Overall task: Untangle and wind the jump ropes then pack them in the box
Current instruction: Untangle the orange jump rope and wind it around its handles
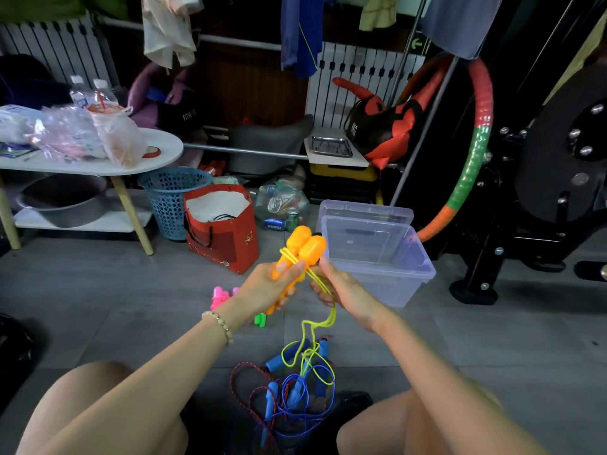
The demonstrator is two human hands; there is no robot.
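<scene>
From my remote seat I see the left hand (272, 285) curled round the pair of orange handles (305, 246), held side by side and pointing up, with a turn of the yellow cord (323, 320) looped across their necks. The right hand (343, 290) pinches that cord just below the handles, and the slack drops to the tangled blue and red ropes (295, 392) on the floor between the knees. The clear box (381, 267) stands open on the floor just right of the hands, while pink handles (219, 297) and a green handle (260, 320) lie beyond the left wrist.
</scene>
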